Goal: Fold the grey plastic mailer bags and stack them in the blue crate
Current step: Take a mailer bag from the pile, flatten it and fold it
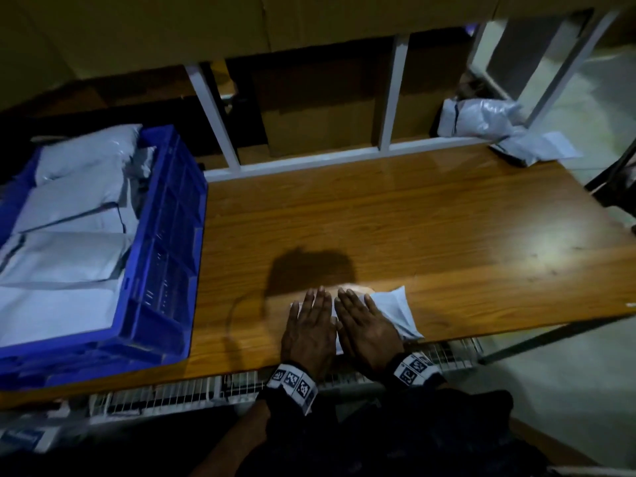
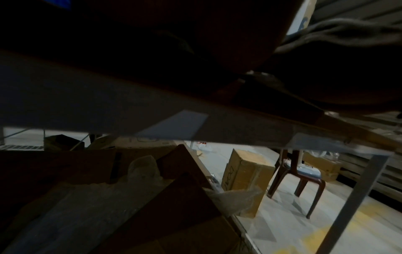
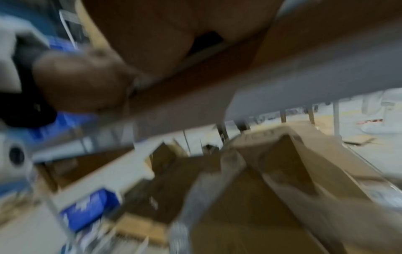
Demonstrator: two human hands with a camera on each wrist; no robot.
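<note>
Not much for you to read here. Your white wristbands (image 1: 292, 379) carry black square marker codes, patterns only, no letters. From the left wrist view, the tall brown cardboard box (image 2: 243, 177) standing on the floor has dark lettering running up its side, but it sits sideways and too dim to make out. The right wrist view is blurred, so any print on the small blue carton (image 3: 91, 208) is unreadable.

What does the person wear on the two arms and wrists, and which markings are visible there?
Both hands are bare. The left hand and the right hand each have a white wristband printed with square black-and-white code markers. Behind the bands the forearms show dark sleeves. No cables or gloves are visible.
</note>
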